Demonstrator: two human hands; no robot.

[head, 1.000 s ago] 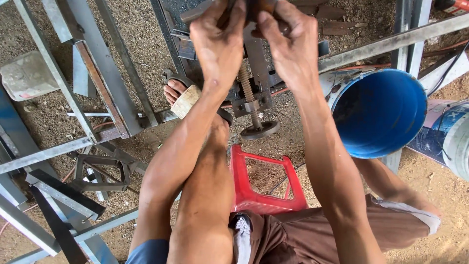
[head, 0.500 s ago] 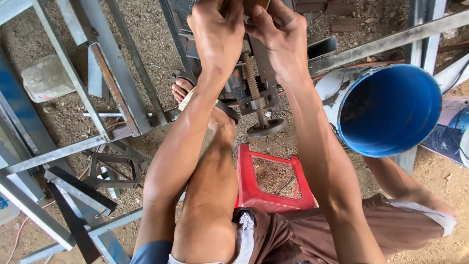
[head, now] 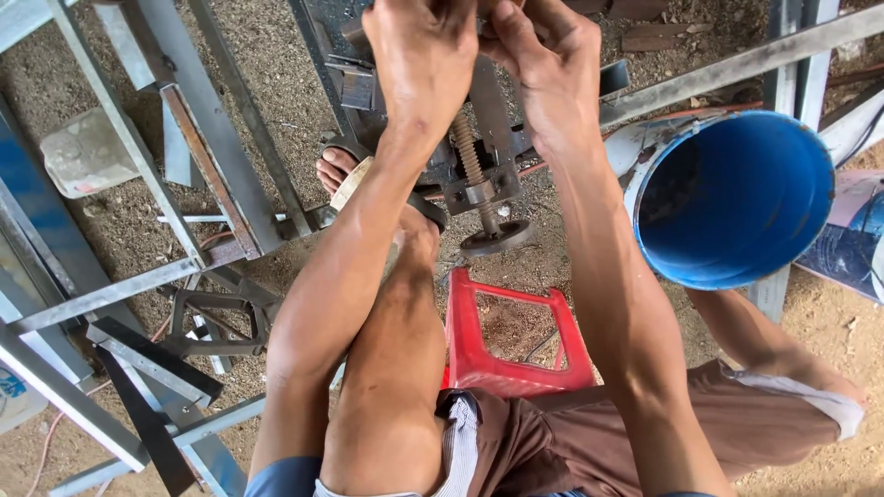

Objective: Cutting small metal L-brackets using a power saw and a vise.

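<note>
My left hand (head: 419,60) and my right hand (head: 543,64) meet at the top edge of the view, fingers closed together on a small brownish piece (head: 502,5) that is mostly hidden. They hover just above a dark metal vise (head: 488,110). Its threaded screw (head: 468,152) runs down to a round handwheel (head: 497,237). I sit on a red plastic stool (head: 516,345), and my left foot in a sandal (head: 343,170) rests beside the vise.
A blue bucket (head: 737,198) lies tilted at the right. Grey steel angle frames (head: 193,147) and loose dark brackets (head: 216,322) cover the sandy ground at the left. A long steel bar (head: 737,60) runs across the upper right.
Both hands stay together at the top of the vise, sitting a little higher in the view. The fingers shifted slightly around the small piece.
</note>
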